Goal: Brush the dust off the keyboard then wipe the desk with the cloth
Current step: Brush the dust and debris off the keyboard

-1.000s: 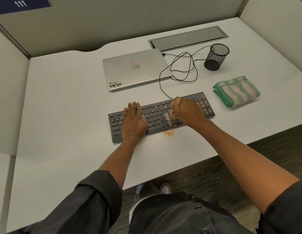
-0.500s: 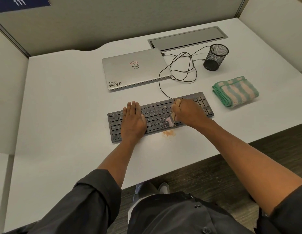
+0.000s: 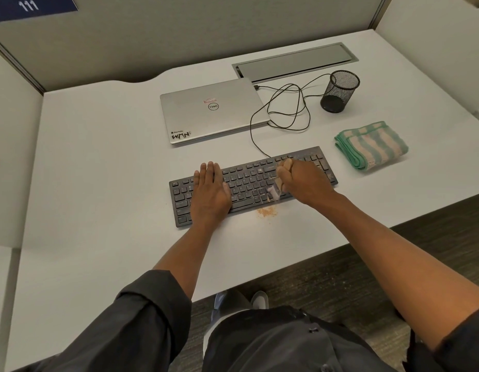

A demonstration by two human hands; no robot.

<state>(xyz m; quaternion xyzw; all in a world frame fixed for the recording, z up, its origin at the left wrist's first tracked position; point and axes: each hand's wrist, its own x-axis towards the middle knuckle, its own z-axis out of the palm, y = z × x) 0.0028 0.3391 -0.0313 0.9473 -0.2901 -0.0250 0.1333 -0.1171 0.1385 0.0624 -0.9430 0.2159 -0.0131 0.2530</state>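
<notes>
The left hand (image 3: 210,193) lies flat, fingers straight, on the dark grey flat keyboard (image 3: 253,183) at the white desk's (image 3: 99,162) near edge. The right hand (image 3: 302,182) grips a small pale-bristled brush (image 3: 274,193) over the keys, above tan dust (image 3: 266,211). The folded green-and-beige striped cloth (image 3: 371,146) lies just right of the keyboard.

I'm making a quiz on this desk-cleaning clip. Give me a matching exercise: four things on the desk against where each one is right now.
Things:
1. brush
2. cloth
3. dust pile
4. left hand

Places:
A. folded, right of the keyboard
B. flat on the keyboard's left part
C. on the desk at the keyboard's near edge
D. in the right hand, over the keys

Pairs: 1-D, 2-A, 3-C, 4-B
</notes>
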